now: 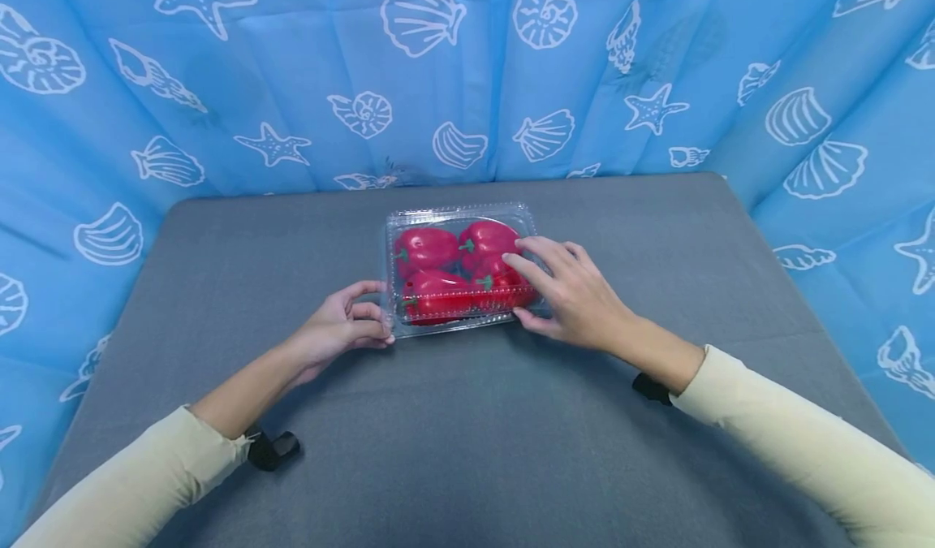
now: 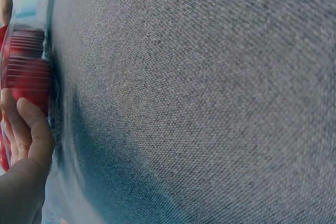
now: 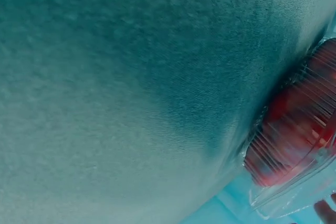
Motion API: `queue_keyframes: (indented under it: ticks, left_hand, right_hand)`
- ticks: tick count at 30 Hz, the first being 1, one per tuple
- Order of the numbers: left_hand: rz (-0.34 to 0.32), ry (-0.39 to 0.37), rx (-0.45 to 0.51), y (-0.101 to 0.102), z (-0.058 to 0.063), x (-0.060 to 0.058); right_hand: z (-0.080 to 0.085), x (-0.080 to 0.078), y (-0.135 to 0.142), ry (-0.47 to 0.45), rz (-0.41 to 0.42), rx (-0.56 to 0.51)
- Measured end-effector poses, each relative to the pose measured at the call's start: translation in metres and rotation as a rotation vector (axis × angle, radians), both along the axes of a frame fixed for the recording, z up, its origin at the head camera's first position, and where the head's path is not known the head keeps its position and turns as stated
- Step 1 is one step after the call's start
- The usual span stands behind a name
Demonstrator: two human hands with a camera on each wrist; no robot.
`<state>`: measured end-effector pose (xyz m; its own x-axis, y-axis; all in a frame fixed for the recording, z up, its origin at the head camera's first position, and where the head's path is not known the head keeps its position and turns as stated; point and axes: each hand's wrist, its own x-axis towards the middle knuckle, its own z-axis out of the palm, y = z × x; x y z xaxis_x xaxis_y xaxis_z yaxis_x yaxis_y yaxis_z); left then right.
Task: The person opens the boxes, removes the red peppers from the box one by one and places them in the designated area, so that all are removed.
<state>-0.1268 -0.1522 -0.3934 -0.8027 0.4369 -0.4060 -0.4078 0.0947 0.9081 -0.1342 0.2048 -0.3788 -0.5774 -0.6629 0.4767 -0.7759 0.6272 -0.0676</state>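
Nearest you, at the lower left of the frame, your cream left sleeve runs in from the corner, with a black strap below its cuff; your right sleeve comes in from the lower right. Your left hand, left of centre, has its grip on the left edge of a clear plastic box, thumb at the near corner and fingers bent along the side. Your right hand, right of centre, grips the other end, thumb low at the near right corner, fingertips over the top. The box sits flat on the surface in the middle of the frame. Inside it are four red peppers with green stems, two nearer you and two behind; your right fingers partly cover the ones on that side. Beyond the far edge of the grey surface, a blue curtain with white shells and starfish fills the top of the frame and continues down both sides.
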Motion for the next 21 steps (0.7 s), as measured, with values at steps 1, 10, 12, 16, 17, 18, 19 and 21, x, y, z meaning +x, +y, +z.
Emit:
queue_keyframes:
  ticks: [1, 10, 12, 16, 17, 18, 19, 21]
  left_hand:
    - [0.000, 0.002, 0.000, 0.000, 0.000, 0.000]
    - [-0.003, -0.009, -0.003, -0.001, 0.000, 0.001]
    - [-0.001, -0.016, -0.005, -0.001, -0.001, 0.000]
    - [-0.001, -0.019, -0.001, -0.002, -0.001, 0.000]
    - [0.000, -0.018, 0.000, -0.002, -0.001, 0.000]
    - [0.000, -0.019, 0.003, -0.002, -0.001, 0.000]
    - [0.000, -0.018, 0.005, -0.002, 0.000, 0.000]
    - [0.002, -0.021, 0.007, -0.002, 0.000, -0.001]
  right_hand:
    - [0.000, 0.000, 0.002, -0.013, -0.007, -0.001]
    - [-0.005, -0.004, 0.014, -0.111, -0.101, 0.010]
    - [-0.007, -0.004, 0.016, -0.133, -0.121, 0.002]
    - [-0.009, -0.005, 0.018, -0.182, -0.098, -0.019]
    - [-0.009, -0.005, 0.018, -0.190, -0.084, -0.026]
    - [-0.009, -0.005, 0.018, -0.198, -0.069, -0.034]
    - [-0.008, -0.005, 0.019, -0.205, -0.057, -0.040]
    - [-0.007, -0.005, 0.018, -0.215, -0.041, -0.043]
